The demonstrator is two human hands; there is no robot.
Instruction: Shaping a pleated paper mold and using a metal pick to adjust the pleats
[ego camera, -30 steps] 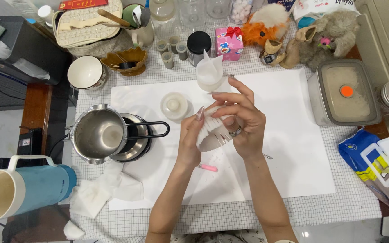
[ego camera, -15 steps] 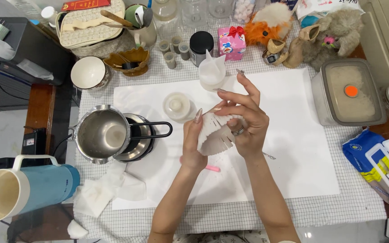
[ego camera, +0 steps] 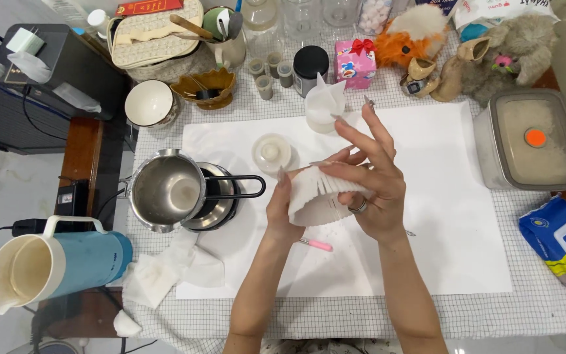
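Our left hand (ego camera: 283,211) curls upward, thumb raised; our right hand (ego camera: 369,183) fans its fingers (ego camera: 361,134) beside it.

steel pot (ego camera: 167,190) on small burner, black handle right | blue-and-cream jug (ego camera: 57,262) lower left | pink pen (ego camera: 316,244) on white sheet (ego camera: 453,216) | lidded container (ego camera: 533,139) right | plush toys (ego camera: 453,39) at back

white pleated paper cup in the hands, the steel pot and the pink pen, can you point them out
white pleated paper cup (ego camera: 319,196), head view, on its ribbed side wall between both hands.
steel pot (ego camera: 167,190), head view, on its bare inner bottom.
pink pen (ego camera: 318,244), head view, on the barrel showing below the left hand.
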